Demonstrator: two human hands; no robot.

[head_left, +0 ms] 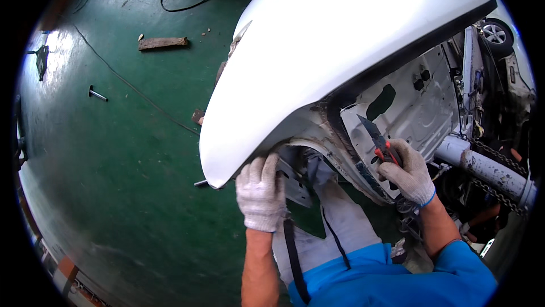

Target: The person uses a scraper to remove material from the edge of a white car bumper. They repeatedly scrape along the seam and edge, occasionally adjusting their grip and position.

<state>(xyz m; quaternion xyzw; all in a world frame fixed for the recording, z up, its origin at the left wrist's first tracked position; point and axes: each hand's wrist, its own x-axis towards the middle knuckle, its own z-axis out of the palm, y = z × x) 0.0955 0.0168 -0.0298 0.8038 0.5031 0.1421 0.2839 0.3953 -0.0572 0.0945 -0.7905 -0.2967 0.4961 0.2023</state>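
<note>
My right hand (409,173), in a pale knit glove, is closed around the red and black handle of a utility knife (374,134). Its broad dark blade points up and left, over the car's inner body panel (428,88). Also gloved, my left hand (261,193) grips the lower lip of a white car fender (295,63) at the wheel arch; the fingertips are partly hidden at the edge. The arch's inner flange (326,151) curves between my two hands, with worn, brownish sealant along it.
A grey metal beam (488,168) with chains (499,193) stands right of my right hand. On the green floor (142,193) lie a wooden block (163,43), a hammer-like tool (97,93) and a cable (136,92). A wheel (495,34) shows at the far right.
</note>
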